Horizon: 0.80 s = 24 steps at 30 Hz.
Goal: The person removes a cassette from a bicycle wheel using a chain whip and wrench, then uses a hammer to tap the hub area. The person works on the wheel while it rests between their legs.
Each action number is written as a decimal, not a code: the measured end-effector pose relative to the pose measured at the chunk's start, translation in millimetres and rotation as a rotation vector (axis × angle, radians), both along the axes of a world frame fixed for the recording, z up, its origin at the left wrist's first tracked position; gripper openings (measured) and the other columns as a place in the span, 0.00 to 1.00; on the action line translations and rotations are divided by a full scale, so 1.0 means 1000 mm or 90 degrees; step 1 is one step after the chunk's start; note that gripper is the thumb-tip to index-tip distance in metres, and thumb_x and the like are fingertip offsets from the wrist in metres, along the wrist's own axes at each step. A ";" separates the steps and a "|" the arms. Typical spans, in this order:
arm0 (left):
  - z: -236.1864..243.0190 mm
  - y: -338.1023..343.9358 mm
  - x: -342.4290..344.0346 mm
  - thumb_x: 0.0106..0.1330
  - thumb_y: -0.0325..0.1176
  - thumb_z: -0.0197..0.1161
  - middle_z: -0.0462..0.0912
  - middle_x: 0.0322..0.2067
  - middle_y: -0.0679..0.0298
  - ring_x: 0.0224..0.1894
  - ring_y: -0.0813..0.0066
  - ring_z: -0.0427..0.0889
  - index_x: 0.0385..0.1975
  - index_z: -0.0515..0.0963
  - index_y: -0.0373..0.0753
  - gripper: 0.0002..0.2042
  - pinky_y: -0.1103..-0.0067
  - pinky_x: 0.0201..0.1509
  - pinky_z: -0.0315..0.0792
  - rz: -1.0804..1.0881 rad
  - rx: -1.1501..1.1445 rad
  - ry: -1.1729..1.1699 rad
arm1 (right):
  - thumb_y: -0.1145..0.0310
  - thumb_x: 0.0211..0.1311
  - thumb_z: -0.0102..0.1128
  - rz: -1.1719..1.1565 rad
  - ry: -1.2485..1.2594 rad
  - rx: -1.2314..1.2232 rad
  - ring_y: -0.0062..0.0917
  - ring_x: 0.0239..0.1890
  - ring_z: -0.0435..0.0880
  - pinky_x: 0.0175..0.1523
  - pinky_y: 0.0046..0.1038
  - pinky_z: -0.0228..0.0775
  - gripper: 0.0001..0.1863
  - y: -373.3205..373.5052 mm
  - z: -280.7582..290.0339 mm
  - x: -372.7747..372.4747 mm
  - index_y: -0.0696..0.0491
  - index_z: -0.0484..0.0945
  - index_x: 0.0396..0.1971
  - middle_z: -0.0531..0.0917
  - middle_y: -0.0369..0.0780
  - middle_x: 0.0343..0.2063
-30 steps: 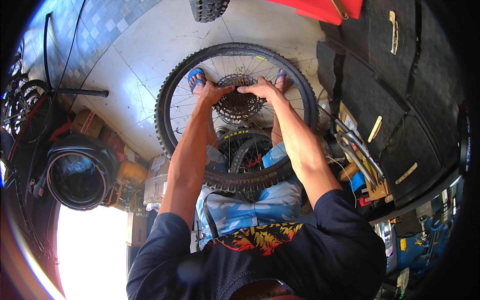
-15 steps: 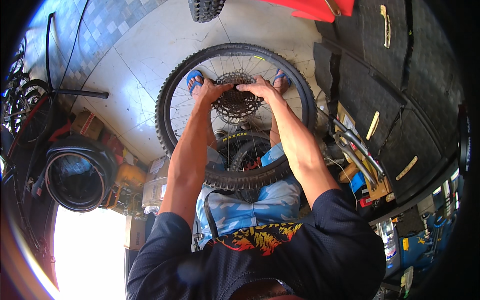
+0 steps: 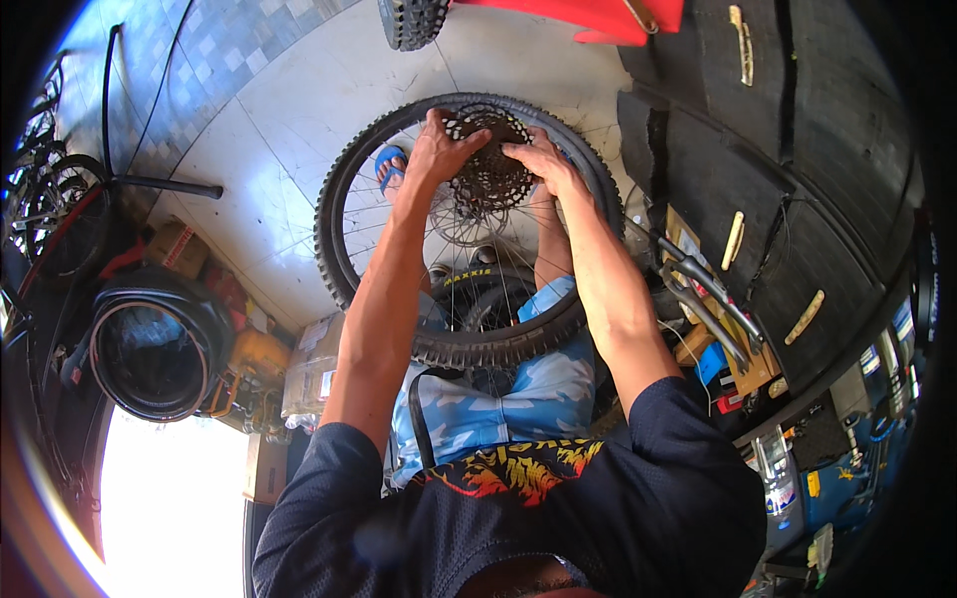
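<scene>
A dark multi-ring bicycle cassette [image 3: 490,164] is held between my two hands, toward the far side of a bicycle wheel [image 3: 464,349] with a knobbly tyre. My left hand [image 3: 442,149] grips the cassette's left edge, its thumb over the face. On the right edge my right hand [image 3: 538,157] grips it, with the thumb pointing inward. The undersides of both hands' fingers are partly hidden. Nearer to me than the cassette, a thin brake rotor [image 3: 467,224] shows among the spokes. The wheel lies across my legs, above another tyre.
Left of me stand a stack of tyres and rims [image 3: 150,349] and cardboard boxes [image 3: 179,247]. A bicycle fork [image 3: 706,299] leans at the right beside black padded panels [image 3: 738,159]. Another knobbly tyre [image 3: 415,22] and a red object [image 3: 598,15] are at the far edge.
Both hands have carried the cassette farther from me and slightly right, off the wheel's centre. The rotor behind it now shows more. My left fingers have spread up along its edge.
</scene>
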State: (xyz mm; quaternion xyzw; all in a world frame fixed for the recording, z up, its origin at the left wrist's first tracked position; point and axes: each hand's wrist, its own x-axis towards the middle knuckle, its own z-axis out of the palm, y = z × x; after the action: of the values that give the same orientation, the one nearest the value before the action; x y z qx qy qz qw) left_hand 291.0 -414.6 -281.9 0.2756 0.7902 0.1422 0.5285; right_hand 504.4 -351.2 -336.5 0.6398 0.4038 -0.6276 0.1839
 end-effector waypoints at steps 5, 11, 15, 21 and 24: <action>0.073 0.030 0.010 0.60 0.63 0.69 0.84 0.48 0.42 0.48 0.54 0.85 0.60 0.75 0.33 0.40 0.65 0.55 0.76 -0.014 0.110 -0.019 | 0.58 0.59 0.70 -0.132 0.133 -0.022 0.32 0.48 0.81 0.39 0.39 0.75 0.44 0.020 0.050 0.027 0.51 0.57 0.72 0.82 0.43 0.47; 0.193 0.024 0.028 0.73 0.54 0.60 0.84 0.37 0.50 0.36 0.67 0.84 0.56 0.77 0.35 0.26 0.72 0.32 0.80 0.038 0.177 -0.135 | 0.65 0.62 0.68 -0.171 0.217 -0.059 0.32 0.50 0.81 0.41 0.42 0.78 0.34 0.001 0.156 0.071 0.50 0.64 0.65 0.80 0.39 0.47; 0.292 0.015 0.043 0.73 0.49 0.62 0.85 0.35 0.49 0.32 0.65 0.86 0.57 0.76 0.34 0.24 0.71 0.33 0.79 -0.002 0.272 -0.169 | 0.68 0.61 0.69 -0.075 0.388 0.149 0.34 0.57 0.78 0.48 0.47 0.79 0.35 -0.036 0.218 0.093 0.43 0.65 0.68 0.75 0.39 0.57; 0.446 0.011 0.074 0.74 0.50 0.62 0.86 0.36 0.52 0.29 0.73 0.85 0.63 0.73 0.31 0.29 0.76 0.27 0.78 -0.116 0.306 -0.242 | 0.75 0.65 0.62 -0.369 0.481 0.019 0.30 0.59 0.78 0.58 0.32 0.78 0.35 -0.053 0.337 0.097 0.47 0.62 0.71 0.73 0.40 0.62; 0.513 0.014 0.097 0.75 0.45 0.62 0.87 0.37 0.54 0.35 0.71 0.87 0.65 0.71 0.32 0.27 0.76 0.30 0.80 -0.230 0.317 -0.251 | 0.65 0.75 0.58 -0.405 0.620 0.194 0.27 0.59 0.79 0.59 0.30 0.77 0.29 -0.057 0.401 0.103 0.47 0.61 0.71 0.77 0.40 0.60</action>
State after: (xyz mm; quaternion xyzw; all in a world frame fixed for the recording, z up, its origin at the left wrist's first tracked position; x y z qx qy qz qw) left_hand 387.9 -400.4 231.5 0.4980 0.5529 0.2851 0.6042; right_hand 607.1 -407.8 64.2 0.3871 0.3161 -0.8077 -0.3128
